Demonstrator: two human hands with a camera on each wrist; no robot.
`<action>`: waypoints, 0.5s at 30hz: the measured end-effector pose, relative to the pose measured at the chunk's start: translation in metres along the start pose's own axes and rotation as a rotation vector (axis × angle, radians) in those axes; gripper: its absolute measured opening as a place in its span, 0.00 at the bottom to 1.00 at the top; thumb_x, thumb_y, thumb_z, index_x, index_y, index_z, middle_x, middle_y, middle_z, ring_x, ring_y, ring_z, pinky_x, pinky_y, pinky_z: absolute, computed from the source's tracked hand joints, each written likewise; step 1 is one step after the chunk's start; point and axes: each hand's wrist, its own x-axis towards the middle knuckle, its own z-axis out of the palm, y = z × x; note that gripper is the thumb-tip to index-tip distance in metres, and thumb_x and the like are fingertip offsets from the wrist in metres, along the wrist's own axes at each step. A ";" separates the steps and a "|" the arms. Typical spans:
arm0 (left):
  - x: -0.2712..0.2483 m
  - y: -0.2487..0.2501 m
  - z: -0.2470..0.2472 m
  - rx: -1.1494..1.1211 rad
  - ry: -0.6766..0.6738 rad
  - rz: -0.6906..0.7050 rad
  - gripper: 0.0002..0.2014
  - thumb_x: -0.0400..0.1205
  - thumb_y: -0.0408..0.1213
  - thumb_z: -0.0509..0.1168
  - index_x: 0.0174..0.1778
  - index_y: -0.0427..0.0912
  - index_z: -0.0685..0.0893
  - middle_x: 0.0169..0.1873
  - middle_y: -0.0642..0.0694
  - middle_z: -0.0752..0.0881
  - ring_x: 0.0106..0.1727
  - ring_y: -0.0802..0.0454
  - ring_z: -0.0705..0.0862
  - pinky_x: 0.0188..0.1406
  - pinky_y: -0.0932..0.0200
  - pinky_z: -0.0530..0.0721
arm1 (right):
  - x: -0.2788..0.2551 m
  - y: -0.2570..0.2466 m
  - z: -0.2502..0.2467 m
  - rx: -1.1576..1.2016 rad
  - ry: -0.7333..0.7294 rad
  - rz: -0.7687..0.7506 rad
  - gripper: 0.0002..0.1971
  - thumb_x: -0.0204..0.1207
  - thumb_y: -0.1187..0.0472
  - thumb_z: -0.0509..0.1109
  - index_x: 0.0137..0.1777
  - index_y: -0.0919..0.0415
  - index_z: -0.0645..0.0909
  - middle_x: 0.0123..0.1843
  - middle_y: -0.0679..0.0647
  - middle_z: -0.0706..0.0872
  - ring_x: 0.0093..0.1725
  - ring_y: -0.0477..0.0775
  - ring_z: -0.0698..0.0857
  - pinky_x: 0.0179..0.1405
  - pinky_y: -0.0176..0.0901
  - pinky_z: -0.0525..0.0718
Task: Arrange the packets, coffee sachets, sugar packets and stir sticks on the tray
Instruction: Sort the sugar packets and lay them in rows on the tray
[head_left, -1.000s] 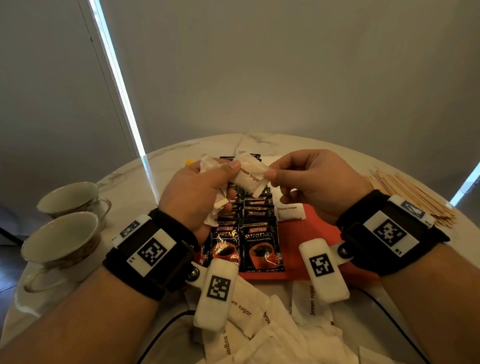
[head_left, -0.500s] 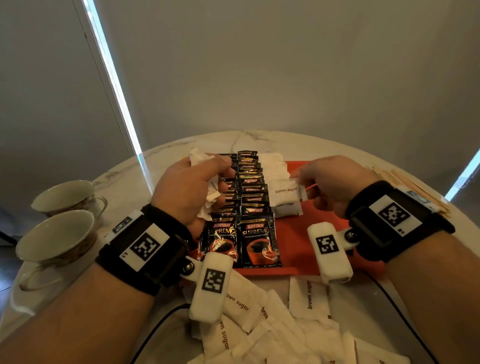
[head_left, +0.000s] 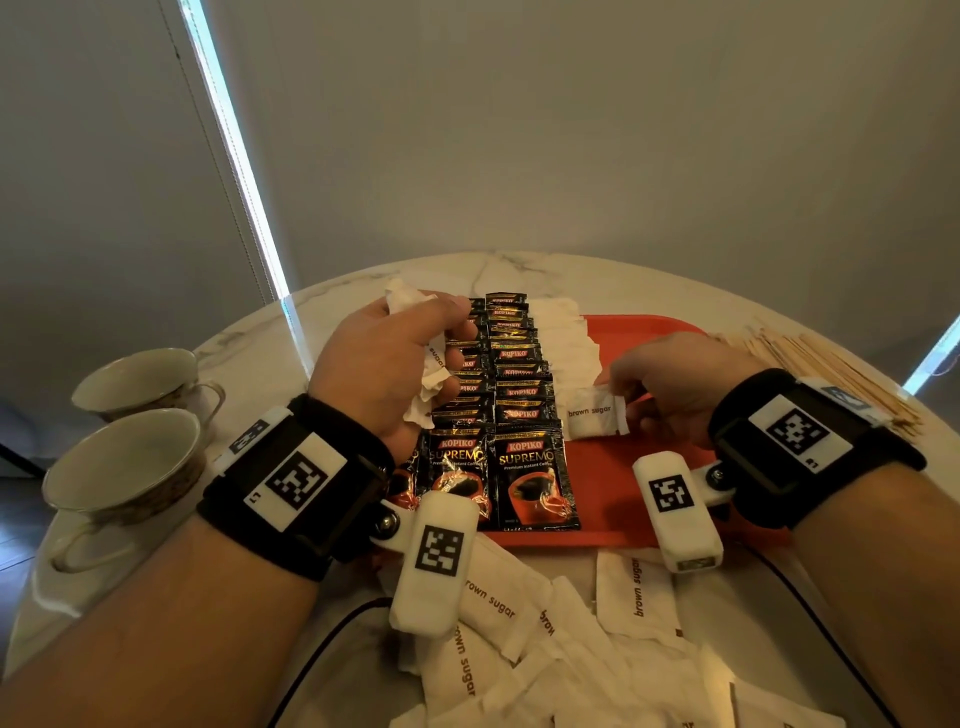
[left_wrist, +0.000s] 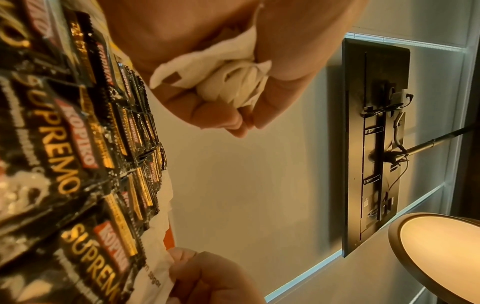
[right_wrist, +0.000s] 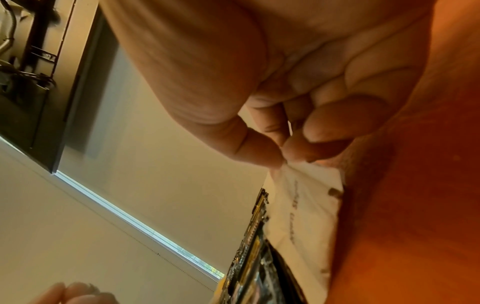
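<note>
Your right hand (head_left: 670, 384) has lowered its pinched white paper brown-sugar packet (head_left: 595, 414) onto the flat orange tray (head_left: 613, 483) beside the finished black coffee sachets (head_left: 535, 478), while your left hand (head_left: 389, 369) clutches spare packets (left_wrist: 228, 82); loose packets and wooden stir sticks (head_left: 831, 364) remain outside.

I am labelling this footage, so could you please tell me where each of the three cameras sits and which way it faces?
Head: worn on the head, looking forward and down at the red tray, coffee sachets, both wrists and hands.
Left wrist: looks along the left hand, which grips crumpled sugar packets; the sachets run alongside.
Right wrist: looks along the right hand, which pinches a brown sugar packet over the tray.
Shared: the pinched packet shows in all three views.
</note>
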 end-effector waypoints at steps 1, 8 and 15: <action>0.000 0.000 0.000 0.000 0.002 0.000 0.03 0.83 0.34 0.74 0.50 0.40 0.88 0.37 0.44 0.89 0.29 0.54 0.81 0.20 0.61 0.78 | 0.000 0.000 0.000 0.004 -0.005 0.004 0.14 0.78 0.72 0.68 0.61 0.75 0.84 0.48 0.65 0.83 0.27 0.53 0.79 0.24 0.41 0.78; -0.001 0.001 0.000 -0.023 0.001 -0.008 0.03 0.84 0.34 0.73 0.51 0.40 0.87 0.37 0.43 0.88 0.29 0.54 0.81 0.20 0.61 0.78 | -0.004 -0.004 0.000 -0.017 0.028 -0.054 0.09 0.79 0.69 0.69 0.56 0.69 0.86 0.45 0.62 0.82 0.31 0.54 0.78 0.27 0.43 0.77; -0.002 0.000 0.003 0.008 -0.030 -0.041 0.03 0.84 0.34 0.72 0.52 0.39 0.87 0.36 0.43 0.88 0.29 0.53 0.81 0.19 0.62 0.78 | -0.009 -0.007 0.005 0.051 -0.039 -0.139 0.04 0.80 0.69 0.69 0.50 0.69 0.85 0.34 0.58 0.79 0.30 0.55 0.78 0.30 0.45 0.82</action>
